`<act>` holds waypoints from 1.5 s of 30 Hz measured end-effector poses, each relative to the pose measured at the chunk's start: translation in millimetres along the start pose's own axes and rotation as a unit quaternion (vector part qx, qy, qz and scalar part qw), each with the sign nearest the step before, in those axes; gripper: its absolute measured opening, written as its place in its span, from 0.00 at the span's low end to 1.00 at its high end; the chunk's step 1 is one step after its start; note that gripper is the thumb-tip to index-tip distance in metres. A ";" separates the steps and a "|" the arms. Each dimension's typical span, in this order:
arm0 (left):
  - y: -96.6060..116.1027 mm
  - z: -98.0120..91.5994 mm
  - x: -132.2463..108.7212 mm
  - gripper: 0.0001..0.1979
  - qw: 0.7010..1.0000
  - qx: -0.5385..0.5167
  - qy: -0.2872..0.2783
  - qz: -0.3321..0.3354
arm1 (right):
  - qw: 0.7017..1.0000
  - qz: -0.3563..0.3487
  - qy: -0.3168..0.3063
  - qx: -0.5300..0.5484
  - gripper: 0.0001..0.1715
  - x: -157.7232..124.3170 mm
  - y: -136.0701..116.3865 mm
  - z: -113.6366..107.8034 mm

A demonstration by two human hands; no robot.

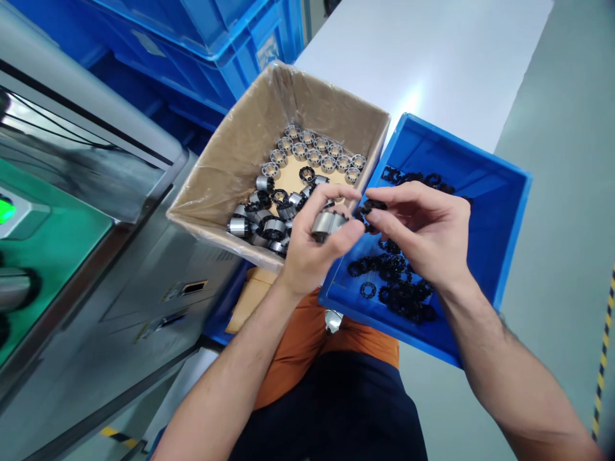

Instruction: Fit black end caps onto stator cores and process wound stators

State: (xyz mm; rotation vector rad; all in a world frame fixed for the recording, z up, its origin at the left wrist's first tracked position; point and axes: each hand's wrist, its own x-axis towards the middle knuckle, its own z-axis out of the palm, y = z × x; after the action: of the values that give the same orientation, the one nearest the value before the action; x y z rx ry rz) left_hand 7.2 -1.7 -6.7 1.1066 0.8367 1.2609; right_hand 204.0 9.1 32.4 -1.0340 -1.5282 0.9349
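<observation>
My left hand [314,246] is closed around a short silver metal cylinder [327,224], held over the gap between the two boxes. My right hand [425,234] pinches a small black plastic ring [372,206] right beside that cylinder's end. The cardboard box [230,160], lined with clear plastic, holds several more silver cylinders [317,153], some in neat rows at the back and some loose at the front. The blue plastic bin [504,211] on the right holds several loose black rings [398,288].
A grey machine [110,269] with a green-lit panel stands at the left. Stacked blue crates [202,45] sit behind the cardboard box. A white tabletop [432,57] stretches away at the top. Grey floor with a yellow-black stripe [603,358] lies at the right.
</observation>
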 end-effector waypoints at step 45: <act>21.0 -46.7 19.9 0.32 0.818 0.563 -0.032 -0.110 | 0.748 0.199 -0.095 -0.626 0.61 36.3 128.8 -79.5</act>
State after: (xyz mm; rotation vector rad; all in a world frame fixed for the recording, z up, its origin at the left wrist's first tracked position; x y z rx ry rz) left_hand -40.0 25.1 1.6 1.8709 1.6914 0.4307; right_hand 297.3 90.0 -62.4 -2.3317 -2.1736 0.1121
